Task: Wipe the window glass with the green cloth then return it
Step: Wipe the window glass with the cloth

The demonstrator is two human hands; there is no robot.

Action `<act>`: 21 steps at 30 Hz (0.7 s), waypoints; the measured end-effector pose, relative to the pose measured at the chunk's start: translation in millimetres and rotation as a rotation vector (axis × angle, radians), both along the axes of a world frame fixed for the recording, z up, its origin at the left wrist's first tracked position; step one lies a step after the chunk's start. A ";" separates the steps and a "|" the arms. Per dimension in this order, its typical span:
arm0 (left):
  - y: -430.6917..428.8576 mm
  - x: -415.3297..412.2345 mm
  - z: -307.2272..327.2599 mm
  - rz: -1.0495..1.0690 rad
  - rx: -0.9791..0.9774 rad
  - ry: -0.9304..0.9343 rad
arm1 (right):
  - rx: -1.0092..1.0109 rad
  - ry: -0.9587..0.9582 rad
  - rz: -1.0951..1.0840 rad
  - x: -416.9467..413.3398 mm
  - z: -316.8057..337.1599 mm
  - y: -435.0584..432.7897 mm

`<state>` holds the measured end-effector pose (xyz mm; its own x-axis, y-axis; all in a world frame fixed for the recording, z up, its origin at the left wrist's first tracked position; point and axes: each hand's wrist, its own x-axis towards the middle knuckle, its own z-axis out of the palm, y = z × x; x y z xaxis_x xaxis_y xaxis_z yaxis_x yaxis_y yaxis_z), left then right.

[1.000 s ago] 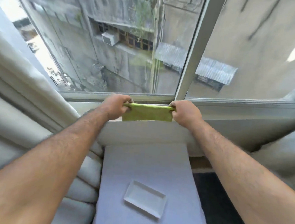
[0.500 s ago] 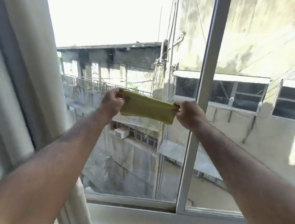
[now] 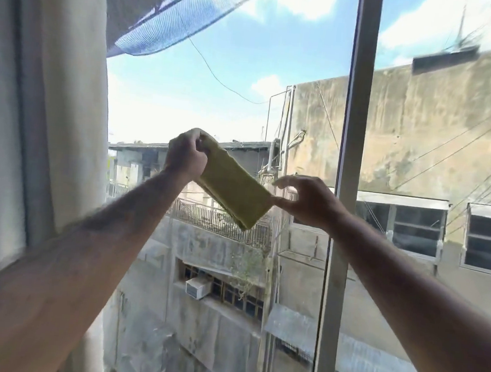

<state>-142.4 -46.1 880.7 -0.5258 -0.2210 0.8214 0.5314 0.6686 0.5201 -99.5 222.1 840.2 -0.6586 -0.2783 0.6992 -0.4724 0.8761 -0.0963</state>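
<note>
A folded green cloth (image 3: 233, 192) hangs slanted in front of the left window pane (image 3: 216, 94), its upper end gripped in my left hand (image 3: 186, 155). My right hand (image 3: 306, 201) is just right of the cloth's lower end, fingers spread, thumb tip close to the cloth's corner, holding nothing. Both arms reach up toward the glass. Whether the cloth touches the glass cannot be told.
A white vertical window frame bar (image 3: 347, 194) divides the left pane from the right pane (image 3: 449, 144). A pale curtain (image 3: 44, 94) hangs along the left side. Outside are concrete buildings, wires and sky.
My view tilted up from the sill to the upper glass. Both hands raised the cloth; my right hand has let go of its end, and the cloth now hangs slanted from my left hand.
</note>
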 end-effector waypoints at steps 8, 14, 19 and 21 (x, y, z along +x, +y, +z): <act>-28.4 -57.4 1.2 0.269 -0.277 0.108 | -0.252 0.385 -0.436 -75.3 4.1 72.4; -30.5 -95.8 -6.3 0.319 -0.375 0.245 | -0.171 0.584 -0.503 -116.9 -15.5 87.1; -25.7 -115.2 -36.6 0.242 -0.239 0.418 | -0.088 0.677 -0.560 -133.2 -22.1 89.9; -18.2 -124.9 -61.7 0.267 -0.217 0.434 | -0.058 0.694 -0.569 -135.6 -24.7 91.6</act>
<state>-267.3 -64.3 819.0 -0.0776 -0.1018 0.9918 0.4635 0.8770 0.1263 -235.0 313.7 815.4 -0.1102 0.0089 0.9939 0.0636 0.9980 -0.0019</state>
